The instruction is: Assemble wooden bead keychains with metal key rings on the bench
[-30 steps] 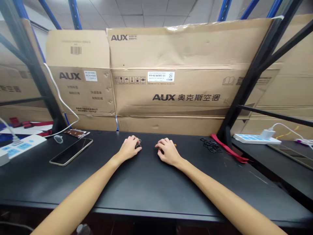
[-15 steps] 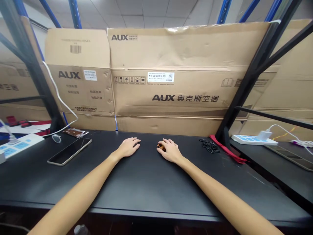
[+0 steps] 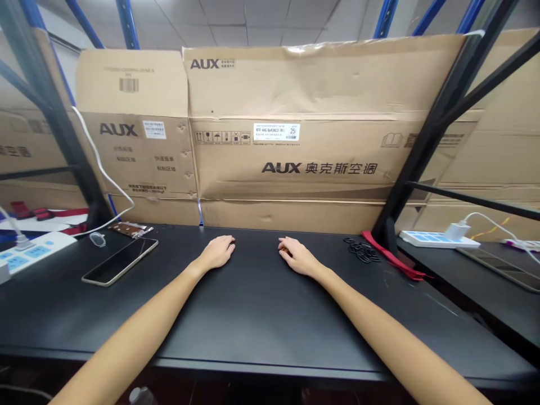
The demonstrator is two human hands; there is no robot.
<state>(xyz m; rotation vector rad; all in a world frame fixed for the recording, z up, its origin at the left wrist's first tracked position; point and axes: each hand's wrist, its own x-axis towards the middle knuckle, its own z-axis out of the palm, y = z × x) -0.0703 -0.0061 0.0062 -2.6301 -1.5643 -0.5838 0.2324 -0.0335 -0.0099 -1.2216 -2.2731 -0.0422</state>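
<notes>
Black table (image 3: 253, 315) is carrying both bare hands: the left hand (image 3: 218, 252) is lying flat, its grip open and empty, while the right hand (image 3: 296, 256) is curving loosely over a small brown object (image 3: 284, 248), mostly hidden, its grip's hold impossible to tell. Black rings (image 3: 361, 251) are lying off to the right.

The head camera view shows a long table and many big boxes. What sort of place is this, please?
It is probably a warehouse or storage workroom. Large AUX air-conditioner cartons lean against a metal storage rack, and a black workbench with a power strip stands in front of them.
</notes>
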